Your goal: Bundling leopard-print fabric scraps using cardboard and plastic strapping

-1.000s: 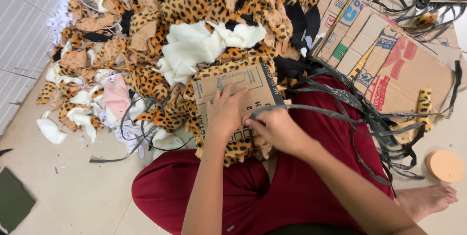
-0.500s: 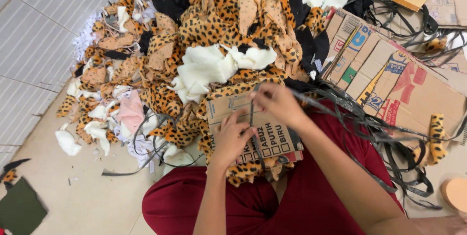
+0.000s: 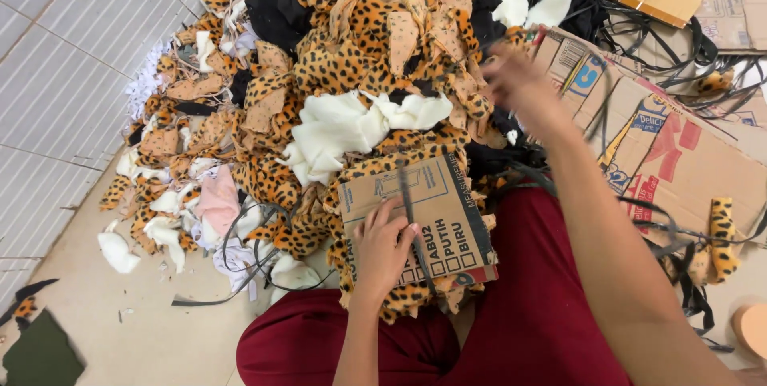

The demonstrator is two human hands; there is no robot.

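The left hand pressed a dark strap flat on the cardboard piece, fingers spread, while the blurred right hand, grip unclear, reached toward the leopard-print scraps, so marking or wrapping seemed underway and next needed a steady hold.

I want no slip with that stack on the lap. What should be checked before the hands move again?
1. Left hand pressing flat on the cardboard piece: ok.
2. Leopard-print fabric lying under the cardboard, edges showing all round: ok.
3. Black strap running straight across the cardboard: ok.
4. Right hand grip on the strap: cannot tell, it is raised and blurred.
5. Stack resting level on the red-clad lap: ok.
6. Loose black straps at the right kept off the arm: not ok, they lie tangled close by.
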